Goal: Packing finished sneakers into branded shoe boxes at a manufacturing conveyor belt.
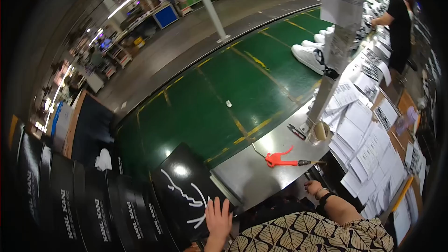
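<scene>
My left hand lies with fingers stretched out on the lower right edge of a black shoe box with white lines on its lid. My right hand is below the front edge of the metal bench top, its fingers curled. Whatever those fingers may hold is too small and dark to make out. On the bench above that hand lies a red air blow gun, apart from both hands. Behind it are black-handled thread snips.
More black boxes stand at left. A green conveyor belt runs beyond the bench, carrying white sneakers beside a wrapped post. Papers and a tape roll lie right. A person stands at far right.
</scene>
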A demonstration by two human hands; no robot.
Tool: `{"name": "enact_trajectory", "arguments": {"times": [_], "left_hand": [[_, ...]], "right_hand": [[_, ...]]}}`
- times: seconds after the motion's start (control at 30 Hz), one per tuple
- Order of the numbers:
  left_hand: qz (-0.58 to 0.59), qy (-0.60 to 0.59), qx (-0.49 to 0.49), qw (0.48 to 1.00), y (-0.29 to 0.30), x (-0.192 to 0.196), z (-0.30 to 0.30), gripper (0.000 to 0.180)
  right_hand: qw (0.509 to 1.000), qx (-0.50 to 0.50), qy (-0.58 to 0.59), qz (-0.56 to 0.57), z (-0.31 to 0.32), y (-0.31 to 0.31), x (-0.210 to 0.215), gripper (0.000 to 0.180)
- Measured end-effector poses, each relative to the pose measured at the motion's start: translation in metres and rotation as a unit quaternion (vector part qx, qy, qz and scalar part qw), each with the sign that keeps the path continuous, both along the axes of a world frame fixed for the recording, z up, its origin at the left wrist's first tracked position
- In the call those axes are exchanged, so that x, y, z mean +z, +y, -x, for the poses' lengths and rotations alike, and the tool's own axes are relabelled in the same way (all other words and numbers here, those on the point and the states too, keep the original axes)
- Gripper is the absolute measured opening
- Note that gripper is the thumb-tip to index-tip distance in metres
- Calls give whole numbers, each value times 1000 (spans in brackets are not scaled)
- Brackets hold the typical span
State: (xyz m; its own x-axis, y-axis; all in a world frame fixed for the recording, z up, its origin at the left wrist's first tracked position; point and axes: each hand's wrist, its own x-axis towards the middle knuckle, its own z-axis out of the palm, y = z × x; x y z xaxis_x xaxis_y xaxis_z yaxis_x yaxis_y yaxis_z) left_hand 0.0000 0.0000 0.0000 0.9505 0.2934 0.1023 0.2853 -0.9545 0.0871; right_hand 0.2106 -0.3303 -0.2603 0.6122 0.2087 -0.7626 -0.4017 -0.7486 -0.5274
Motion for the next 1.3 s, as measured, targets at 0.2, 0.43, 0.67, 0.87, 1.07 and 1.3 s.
{"name": "enact_trajectory", "arguments": {"times": [0.2,0.43,0.67,0.87,1.07,1.3], "left_hand": [[-116,-186,35,975,28,45,-88,52],[-161,-307,25,938,73,113,-158,33],[8,-422,54,905,122,161,-224,25],[150,-324,38,933,140,168,-286,34],[12,-228,-47,972,128,133,-315,38],[18,-211,-44,976,106,125,-374,39]], "right_hand": [[972,183,-146,28,-96,-8,8,30],[997,59,-31,35,-123,-38,30,25],[980,117,-160,-24,-128,-83,-44,20],[992,-6,-89,88,-81,-24,20,26],[979,131,-127,96,-46,15,3,36],[987,46,-102,118,-35,13,15,37]]}}
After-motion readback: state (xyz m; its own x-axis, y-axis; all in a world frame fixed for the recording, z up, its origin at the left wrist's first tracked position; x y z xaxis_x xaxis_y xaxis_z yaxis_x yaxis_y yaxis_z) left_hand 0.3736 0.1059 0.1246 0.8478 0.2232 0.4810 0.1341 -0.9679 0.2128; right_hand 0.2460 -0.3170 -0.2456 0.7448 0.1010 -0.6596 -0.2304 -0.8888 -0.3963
